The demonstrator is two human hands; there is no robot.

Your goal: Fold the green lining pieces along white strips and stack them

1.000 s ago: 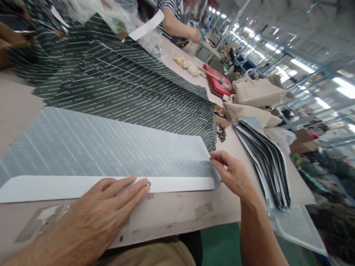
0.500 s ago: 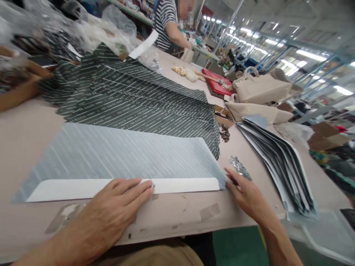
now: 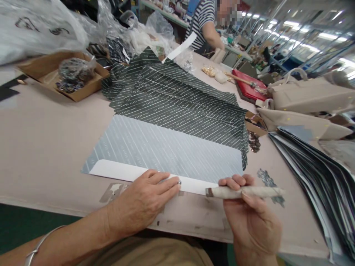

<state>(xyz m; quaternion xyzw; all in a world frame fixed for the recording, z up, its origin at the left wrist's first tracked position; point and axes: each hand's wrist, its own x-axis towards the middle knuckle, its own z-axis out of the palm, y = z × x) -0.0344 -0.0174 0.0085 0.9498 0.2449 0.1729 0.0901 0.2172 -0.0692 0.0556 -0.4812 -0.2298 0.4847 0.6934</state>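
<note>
- Stretching beneath everything, one pinkish table (image 3: 55, 136) bears the work.
- Dark striped sheets (image 3: 177, 101) lie in one layered heap across its middle; their overlapping edges cannot be counted.
- One stack of folded dark-and-white pieces (image 3: 316, 170) lies at the right, also too dense to count.
- One grey-blue sheet (image 3: 172, 151) lies flat on the table, directly on the near side of the heap.
- Two beige bags (image 3: 313, 90) lie beyond the stack, near one red item (image 3: 246, 85).
- One cardboard tray (image 3: 90, 87) at the far left holds a clear plastic bag (image 3: 76, 68) and small dark beads.
- One white strip (image 3: 122, 169) lies along the near edge of the grey-blue sheet.
- The left hand (image 3: 151, 194) is palm down, fingers extended and together, laid on the middle of that strip.
- The right hand (image 3: 252, 221) has its fingers curled and thumb closed around one pale wrapped tool (image 3: 230, 192), dark tip pointing left, at the strip's right end.
- One small brown heap (image 3: 253, 142) and one scatter of silver pieces (image 3: 270, 184) lie between the sheets and the stack.
- One round silver stud (image 3: 179, 182) sits at the left fingertips; whether it is gripped, I cannot tell.
</note>
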